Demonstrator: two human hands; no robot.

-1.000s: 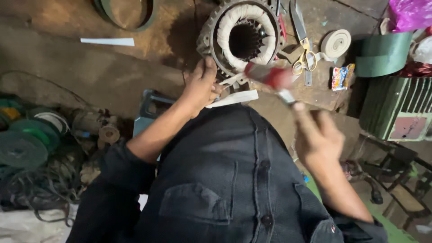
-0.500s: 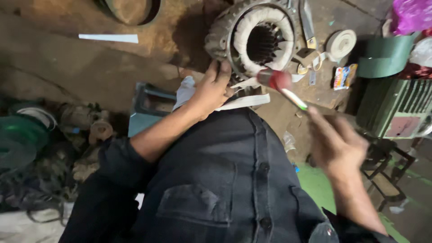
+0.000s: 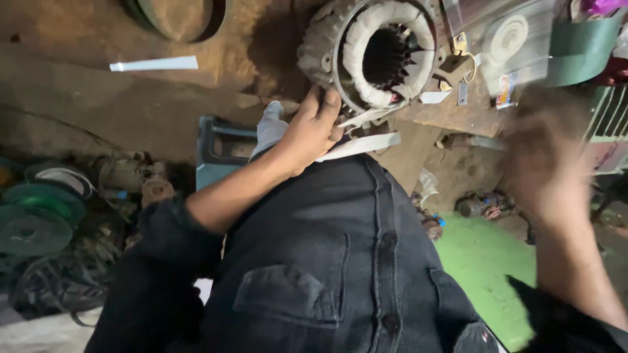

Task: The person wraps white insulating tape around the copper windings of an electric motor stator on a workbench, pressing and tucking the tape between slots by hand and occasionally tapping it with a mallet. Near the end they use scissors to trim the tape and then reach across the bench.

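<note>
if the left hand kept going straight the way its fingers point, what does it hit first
Probably the motor stator. The left hand points up and slightly right, with its fingertips already at the stator's rim beside the white winding. Whether they actually touch is unclear.

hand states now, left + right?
Left hand: fingers curled at the rim of the motor stator, touching white paper strips.
Right hand: motion-blurred, grip cannot be told.

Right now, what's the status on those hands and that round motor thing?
Left hand rests against the motor stator, by white paper strips. Right hand raised, blurred; grip unclear. Nothing between hands and stator.
</note>
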